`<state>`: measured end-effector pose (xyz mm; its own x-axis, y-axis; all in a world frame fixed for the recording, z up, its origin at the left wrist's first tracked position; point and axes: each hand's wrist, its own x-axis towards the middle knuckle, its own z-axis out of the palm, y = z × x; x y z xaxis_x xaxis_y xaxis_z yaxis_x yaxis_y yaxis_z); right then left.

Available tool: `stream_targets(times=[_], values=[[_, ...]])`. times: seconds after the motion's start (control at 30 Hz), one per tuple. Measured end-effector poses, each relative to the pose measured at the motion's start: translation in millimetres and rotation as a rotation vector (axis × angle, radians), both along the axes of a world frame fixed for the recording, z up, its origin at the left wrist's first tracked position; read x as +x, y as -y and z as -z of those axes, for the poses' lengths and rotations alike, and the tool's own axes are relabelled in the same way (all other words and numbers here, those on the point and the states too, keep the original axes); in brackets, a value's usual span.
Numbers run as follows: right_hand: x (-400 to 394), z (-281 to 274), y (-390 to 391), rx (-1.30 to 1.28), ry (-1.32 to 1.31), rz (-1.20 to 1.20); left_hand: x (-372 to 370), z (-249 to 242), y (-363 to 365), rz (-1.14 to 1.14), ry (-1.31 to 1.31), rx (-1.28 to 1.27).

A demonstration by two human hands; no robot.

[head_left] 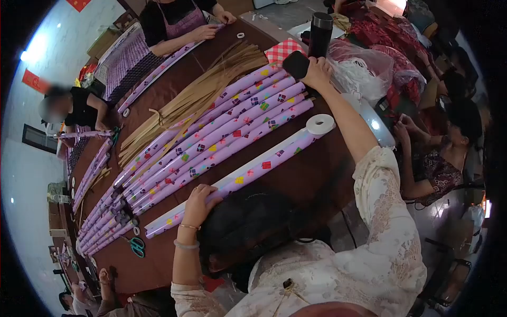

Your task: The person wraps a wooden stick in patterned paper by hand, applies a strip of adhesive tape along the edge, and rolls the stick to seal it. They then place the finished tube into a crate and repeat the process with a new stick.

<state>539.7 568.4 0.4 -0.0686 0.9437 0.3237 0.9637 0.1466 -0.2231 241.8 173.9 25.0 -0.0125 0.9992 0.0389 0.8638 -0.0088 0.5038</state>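
My left hand [199,205] is partly closed over the nearest lilac gift-print roll [253,171], thumb and fingers curled about its lower half, while the roll lies slantwise on the brown worktop [153,274] in front of me. My right hand [318,74] reaches out to the far side, fingers half bent at the edge of a dark, phone-like object [296,64]; I cannot tell whether they grip it or only touch it. Just beyond my fingers stands a black tumbler [320,36], with a red-and-white checked cloth [283,51] on the other side of the dark object. A white tape reel [321,124] sits at the far end of my roll. As I judge it, the bundled lilac rolls [211,137] lying side by side past mine are already rolled up, whereas mine, set apart from them with a pale strip showing along its length, looks less far along; how many are left I cannot say. Long brown strips [185,100] lie beyond the bundle, and teal-handled scissors [138,246] rest near its lower end. Across the worktop, another person's hands [205,33] are at a separate patterned roll [158,74]
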Motion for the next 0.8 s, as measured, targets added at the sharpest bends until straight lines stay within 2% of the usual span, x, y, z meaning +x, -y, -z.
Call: stream_targets(times=[0.33, 0.8], values=[[-0.1, 1.3, 2.4, 0.028, -0.022, -0.047, -2.3, 1.6, -0.5, 0.014, -0.007, 0.017], [0.1, 0.3, -0.3, -0.075, -0.029, -0.023, -5.7, 7.1, 0.6, 0.029, 0.004, 0.033]])
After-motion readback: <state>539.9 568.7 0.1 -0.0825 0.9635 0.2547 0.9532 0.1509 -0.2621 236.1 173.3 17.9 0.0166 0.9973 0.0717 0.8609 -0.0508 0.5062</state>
